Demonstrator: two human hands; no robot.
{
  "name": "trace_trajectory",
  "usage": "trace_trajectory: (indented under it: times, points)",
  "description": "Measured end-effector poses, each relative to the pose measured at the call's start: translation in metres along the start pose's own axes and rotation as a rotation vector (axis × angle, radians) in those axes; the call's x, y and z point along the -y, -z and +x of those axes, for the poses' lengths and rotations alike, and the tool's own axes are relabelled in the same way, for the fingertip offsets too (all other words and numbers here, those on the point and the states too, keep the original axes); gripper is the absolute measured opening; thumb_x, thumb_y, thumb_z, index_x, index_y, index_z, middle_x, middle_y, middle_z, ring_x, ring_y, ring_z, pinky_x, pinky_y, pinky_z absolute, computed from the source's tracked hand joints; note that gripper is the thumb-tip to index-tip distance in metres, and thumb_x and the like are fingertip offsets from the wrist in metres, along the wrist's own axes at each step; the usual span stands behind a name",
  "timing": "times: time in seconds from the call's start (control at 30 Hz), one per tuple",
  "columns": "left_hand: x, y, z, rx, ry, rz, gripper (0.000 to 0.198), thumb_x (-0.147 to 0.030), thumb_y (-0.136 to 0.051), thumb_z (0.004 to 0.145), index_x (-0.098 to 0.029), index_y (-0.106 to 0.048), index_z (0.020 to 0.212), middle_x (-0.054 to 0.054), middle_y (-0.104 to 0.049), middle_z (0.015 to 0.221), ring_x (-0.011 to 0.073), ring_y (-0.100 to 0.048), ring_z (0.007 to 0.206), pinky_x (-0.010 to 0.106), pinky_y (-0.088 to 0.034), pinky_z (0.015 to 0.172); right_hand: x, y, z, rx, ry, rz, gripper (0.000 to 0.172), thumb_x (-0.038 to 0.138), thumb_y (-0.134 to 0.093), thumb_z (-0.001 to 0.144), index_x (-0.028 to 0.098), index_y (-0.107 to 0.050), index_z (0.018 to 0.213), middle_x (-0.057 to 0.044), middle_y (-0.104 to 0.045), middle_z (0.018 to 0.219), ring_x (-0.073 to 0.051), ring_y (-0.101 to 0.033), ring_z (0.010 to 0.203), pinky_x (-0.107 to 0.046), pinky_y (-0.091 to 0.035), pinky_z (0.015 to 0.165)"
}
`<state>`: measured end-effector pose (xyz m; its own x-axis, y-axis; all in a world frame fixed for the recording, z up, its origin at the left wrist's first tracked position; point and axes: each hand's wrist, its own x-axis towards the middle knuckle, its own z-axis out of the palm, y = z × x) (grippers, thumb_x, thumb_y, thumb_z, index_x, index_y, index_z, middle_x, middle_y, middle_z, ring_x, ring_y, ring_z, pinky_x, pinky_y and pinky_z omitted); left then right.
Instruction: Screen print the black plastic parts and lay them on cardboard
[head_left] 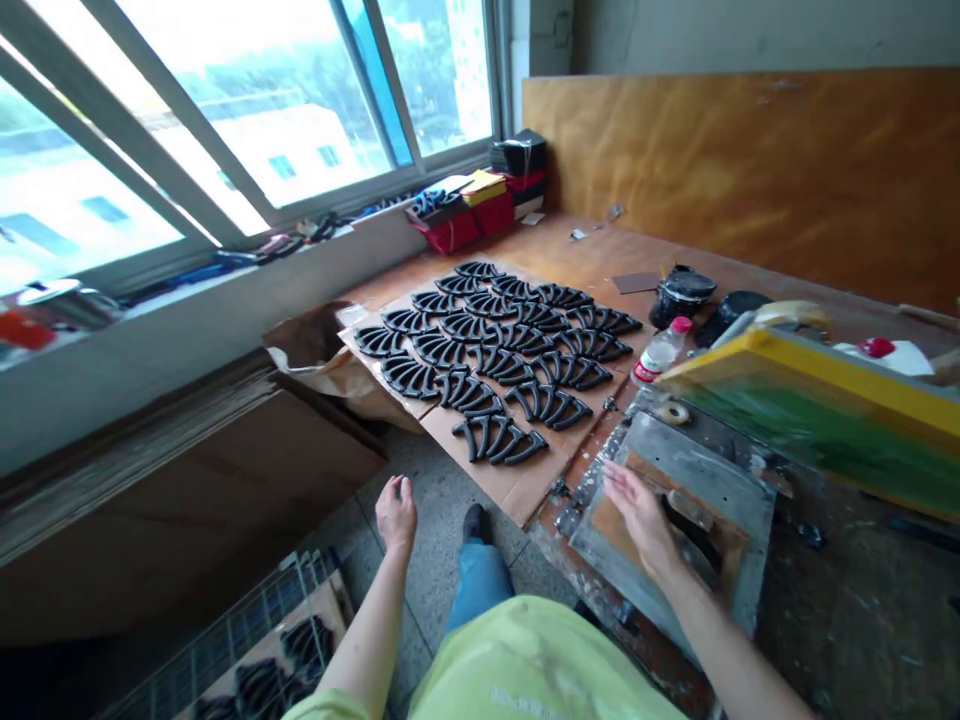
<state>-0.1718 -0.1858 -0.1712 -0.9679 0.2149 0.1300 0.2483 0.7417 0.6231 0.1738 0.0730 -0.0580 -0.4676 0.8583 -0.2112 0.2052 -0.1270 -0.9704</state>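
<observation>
My right hand (641, 520) lies flat, with its fingers spread, on a grey ink-stained metal plate (701, 480) with a brown cardboard patch (619, 530) on it. The hand holds nothing I can see. Above that plate, a yellow-framed printing screen (817, 400) with green-stained mesh stands tilted up. My left hand (396, 515) hangs empty over the tiled floor (427, 510), its fingers loosely curled. Beyond it, several rows of black curved pieces (487, 370) lie on cardboard sheets (517, 490), out of reach of both hands.
A wire rack (255, 640) with more black pieces stands low at the left, beside stacked cardboard (172, 470). Ink tins (682, 295), a plastic bottle (660, 352) and a tape roll (673, 412) sit on the wooden bench (570, 250). Red boxes (465, 215) stand by the window.
</observation>
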Motion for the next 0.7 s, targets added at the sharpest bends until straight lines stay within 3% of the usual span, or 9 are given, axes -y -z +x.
trace_trajectory:
  times: [0.17,0.4,0.53,0.7]
  points:
    - [0.002,-0.004,0.130,-0.057,0.046,-0.059,0.050,-0.047,-0.034,0.095,-0.014,-0.065,0.115,0.018,-0.067,0.124,0.0295,-0.061,0.120,0.043,-0.046,0.105,-0.008,-0.044,0.046,-0.171,-0.180,0.090,0.078,0.065,-0.074,0.066,0.022,-0.059,0.129,-0.013,-0.051,0.147,-0.030,-0.042,0.140,-0.045,-0.032,0.118]
    - [-0.019,-0.007,0.308,0.017,0.008,-0.070,0.048,-0.048,-0.034,0.096,-0.018,-0.066,0.115,0.015,-0.069,0.120,0.0278,-0.062,0.116,0.039,-0.047,0.101,-0.021,-0.071,0.083,-0.480,-0.441,-0.020,0.102,0.070,-0.075,0.053,0.020,-0.051,0.138,-0.016,-0.047,0.150,-0.032,-0.034,0.145,-0.044,-0.028,0.119]
    - [-0.051,-0.009,0.377,0.082,-0.021,-0.047,0.047,-0.048,-0.035,0.096,-0.017,-0.068,0.110,0.016,-0.071,0.114,0.0312,-0.062,0.114,0.042,-0.046,0.099,-0.011,-0.086,0.089,-0.548,-0.623,-0.035,0.105,0.070,-0.072,0.055,0.020,-0.045,0.143,-0.020,-0.041,0.153,-0.034,-0.038,0.142,-0.048,-0.037,0.111]
    - [-0.094,-0.024,0.428,0.141,-0.077,-0.041,0.044,-0.046,-0.037,0.096,-0.019,-0.069,0.108,0.014,-0.071,0.112,0.0301,-0.063,0.112,0.040,-0.047,0.097,-0.002,-0.096,0.101,-0.581,-0.721,-0.045,0.100,0.075,-0.070,0.056,0.025,-0.047,0.140,-0.017,-0.060,0.135,-0.034,-0.054,0.128,-0.050,-0.049,0.097]
